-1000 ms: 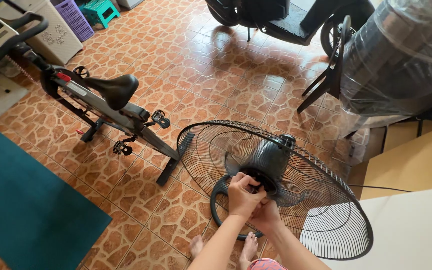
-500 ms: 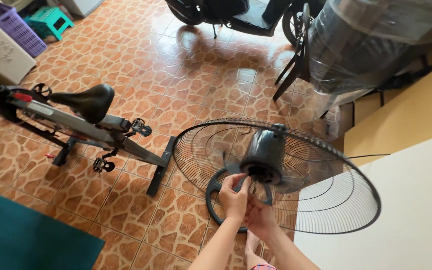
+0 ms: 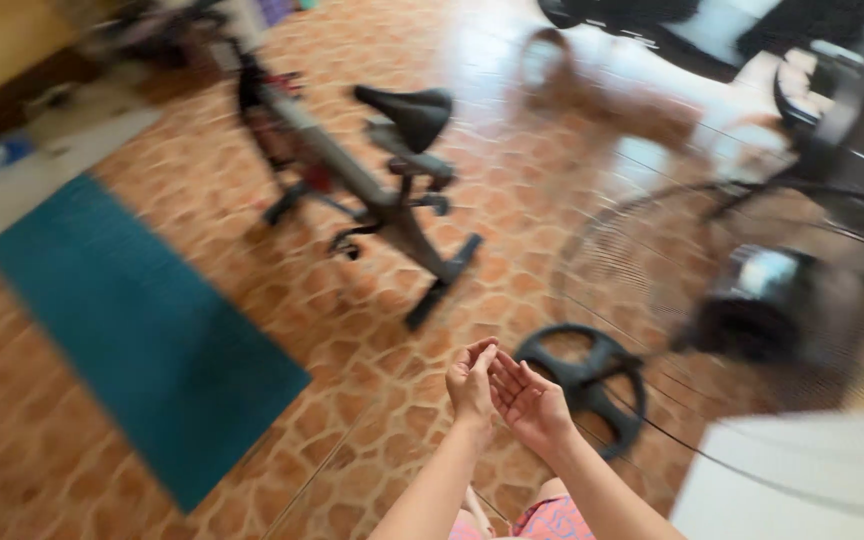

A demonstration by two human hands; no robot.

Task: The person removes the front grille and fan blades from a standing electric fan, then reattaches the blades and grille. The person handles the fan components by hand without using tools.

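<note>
Two hands: both up in front of the body, fingertips meeting, nothing held in either.
Left hand [image 3: 472, 383]: fingers loosely curled, back towards the camera, empty.
Right hand [image 3: 529, 400]: palm up, fingers spread, empty.
Fan [image 3: 767, 300]: blurred, just right of the hands, wire guard around a dark motor, round black base [image 3: 584, 378] on the tiled floor [image 3: 202, 200].
Exercise bike [image 3: 372, 170]: well behind.
Teal mat [image 3: 132, 330]: left.

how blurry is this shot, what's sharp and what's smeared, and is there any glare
Head view: heavy motion blur on the right, where the fan and its grille are smeared; the exercise bike is softly blurred; the left hand and right hand are the sharpest, both empty with fingers open; window glare washes out the tiles at top centre.
</note>
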